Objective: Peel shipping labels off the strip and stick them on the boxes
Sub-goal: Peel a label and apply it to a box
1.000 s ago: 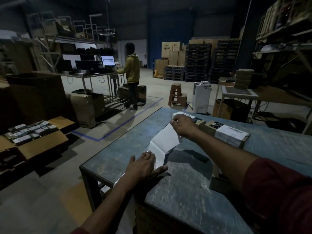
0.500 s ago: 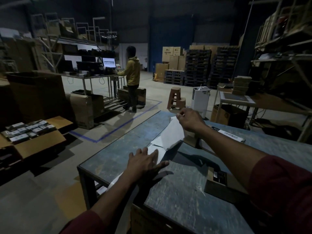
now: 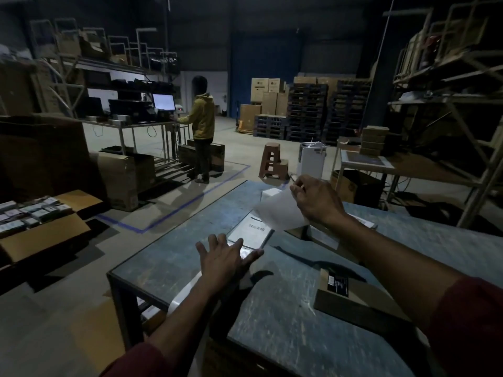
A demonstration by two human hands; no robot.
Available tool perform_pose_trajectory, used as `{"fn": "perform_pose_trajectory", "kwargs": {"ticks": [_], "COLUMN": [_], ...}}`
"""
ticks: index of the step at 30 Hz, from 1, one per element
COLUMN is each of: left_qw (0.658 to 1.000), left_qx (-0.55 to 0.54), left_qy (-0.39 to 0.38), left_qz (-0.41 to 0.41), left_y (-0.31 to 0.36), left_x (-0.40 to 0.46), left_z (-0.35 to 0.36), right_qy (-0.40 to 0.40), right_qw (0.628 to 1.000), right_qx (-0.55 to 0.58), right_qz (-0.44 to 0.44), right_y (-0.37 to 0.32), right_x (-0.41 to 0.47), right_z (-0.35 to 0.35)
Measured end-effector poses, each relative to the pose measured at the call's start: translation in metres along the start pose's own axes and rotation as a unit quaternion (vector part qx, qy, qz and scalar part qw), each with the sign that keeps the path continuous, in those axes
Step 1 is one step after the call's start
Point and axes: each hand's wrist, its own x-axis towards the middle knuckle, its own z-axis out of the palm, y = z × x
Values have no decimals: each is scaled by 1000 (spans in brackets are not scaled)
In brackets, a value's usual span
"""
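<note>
Now I am at the peeling step, with one label off and none of it stuck down. The big worn blue-grey metal table [image 3: 285, 322] carries everything: a flat brown cardboard box with a black printed panel [image 3: 351, 297] at its near right, and the long white backing strip of labels [image 3: 251, 234] running from the table's near-left edge up toward the middle, a printed label showing on it. My left hand [image 3: 223, 258] lies flat on that strip, fingers spread and straight, pressing it to the tabletop and clasping nothing. My right hand [image 3: 317, 200] is raised above the far part of the table, its fingertips [image 3: 296, 186] pinching the top corner of a loose white paper label [image 3: 280, 212]. The label hangs down and to the left from that pinch, tilted, and looks clear of the strip below; I cannot tell whether its lowest edge touches anything.

As I judge it, the next move calls for carrying the label to a box face and laying it flat without the sticky side folding over. A box partly hidden under my right wrist [image 3: 321, 235] sits nearest the hanging sheet.
</note>
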Motion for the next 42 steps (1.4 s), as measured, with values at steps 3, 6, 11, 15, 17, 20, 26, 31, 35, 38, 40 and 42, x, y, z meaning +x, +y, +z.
{"fn": "perform_pose_trajectory", "kwargs": {"ticks": [3,6,11,15,17,20,26,31,35,38,40,42], "left_qw": [979,840,618,617,637,670,708,721,750,758,766,787], "left_qx": [-192,-529,-739,-747,-737,-715,-699,-681,-647,-632,-625,-591], "left_qy": [51,-2,-166,-125,-85,-55,-67,-127,-131,-139,-122,-144], "left_qz": [-37,-123,-212,-214,-210,-192,-78,-12,37,79,87,107], "left_y": [13,31,48,56,60,65,91,137,162,173,174,167], "left_x": [-7,-16,-16,-25,-29,-34,-51,-71,-78,-81,-79,-72], "left_z": [-14,-40,-64,-71,-71,-71,-70,-66,-60,-59,-59,-58], "right_qy": [1,21,47,62,56,1,55,18,20,42,68,83], "right_qw": [1000,999,970,943,945,969,959,876,864,863,848,828], "right_qx": [0,-8,-40,-85,-71,25,264,422,432,417,425,443], "right_qz": [3,-34,-234,-316,-314,-245,82,231,258,282,309,335], "right_y": [4,-2,-17,-12,-9,-4,20,55,76,96,111,125], "right_x": [-11,-27,-84,-125,-139,-153,-155,-168,-183,-186,-187,-190], "right_z": [-7,-14,-11,5,7,-4,-59,-81,-93,-105,-113,-118]}}
